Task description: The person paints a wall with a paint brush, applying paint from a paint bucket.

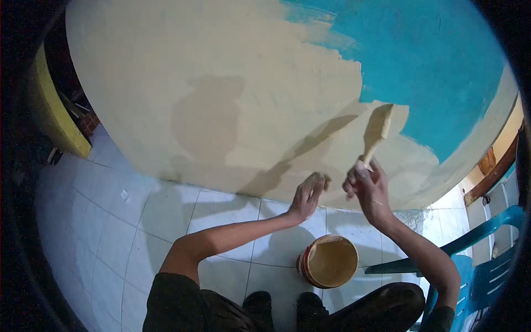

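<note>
My right hand (369, 185) is closed round the handle of a paint brush (378, 130), whose bristles are up against the wall near the border of the two colours. The wall (221, 99) is cream over its left and lower part and blue (426, 66) at the upper right. In front of the wall, to the left of the brush, my left hand (310, 196) hangs with its fingers curled; whether they hold anything is hidden. Below my hands a round bucket (333, 261) of cream paint stands on the floor.
White floor tiles (221, 276) run along the foot of the wall. A teal plastic chair (489, 276) stands at the right, one part reaching toward the bucket. A yellow curved edge (58, 110) is at the far left. My knees and feet are at the bottom.
</note>
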The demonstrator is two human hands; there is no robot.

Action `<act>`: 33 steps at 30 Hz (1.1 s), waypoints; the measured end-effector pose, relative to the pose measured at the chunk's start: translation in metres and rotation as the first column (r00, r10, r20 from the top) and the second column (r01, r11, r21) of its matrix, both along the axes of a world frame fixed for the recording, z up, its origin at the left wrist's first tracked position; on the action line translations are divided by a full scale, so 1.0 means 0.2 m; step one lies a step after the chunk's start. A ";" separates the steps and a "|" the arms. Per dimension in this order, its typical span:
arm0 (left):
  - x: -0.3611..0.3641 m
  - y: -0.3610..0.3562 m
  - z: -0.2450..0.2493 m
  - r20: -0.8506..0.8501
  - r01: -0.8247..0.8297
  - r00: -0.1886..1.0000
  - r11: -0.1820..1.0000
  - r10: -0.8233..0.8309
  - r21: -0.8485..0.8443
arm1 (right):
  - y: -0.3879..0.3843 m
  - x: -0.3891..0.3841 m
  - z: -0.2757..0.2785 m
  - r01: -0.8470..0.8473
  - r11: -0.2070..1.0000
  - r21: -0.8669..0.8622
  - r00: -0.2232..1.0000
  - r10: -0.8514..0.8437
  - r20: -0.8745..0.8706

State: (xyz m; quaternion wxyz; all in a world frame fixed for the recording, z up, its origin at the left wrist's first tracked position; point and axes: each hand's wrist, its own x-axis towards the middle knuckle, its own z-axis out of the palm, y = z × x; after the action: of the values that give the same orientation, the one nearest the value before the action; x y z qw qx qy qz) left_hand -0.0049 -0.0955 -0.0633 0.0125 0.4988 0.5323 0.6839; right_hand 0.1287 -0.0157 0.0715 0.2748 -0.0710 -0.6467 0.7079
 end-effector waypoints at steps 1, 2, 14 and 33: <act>0.02 0.04 0.11 0.090 -0.008 0.996 0.997 0.002 0.073 | -0.01 -0.06 0.01 0.007 1.000 0.005 1.000 -0.007 -0.023; -0.01 0.11 0.15 0.305 0.119 0.940 0.985 -0.152 0.123 | -0.04 -0.11 0.03 0.005 1.000 0.009 0.999 -0.005 -0.032; -0.13 -0.04 0.79 0.248 0.064 0.963 0.984 -0.105 0.168 | -0.11 -0.45 0.10 0.232 0.882 0.411 0.951 -0.116 -0.288; -0.21 -0.10 0.62 0.345 -0.086 0.936 0.996 0.073 0.022 | -0.14 -0.62 -0.14 0.017 0.978 0.206 0.995 0.004 -0.101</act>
State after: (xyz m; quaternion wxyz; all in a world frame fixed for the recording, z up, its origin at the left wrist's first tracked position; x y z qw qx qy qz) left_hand -0.0463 -0.1161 0.0604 0.0686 0.3500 0.5288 0.7702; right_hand 0.0048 -0.0438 0.0440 0.3152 -0.0084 -0.7019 0.6386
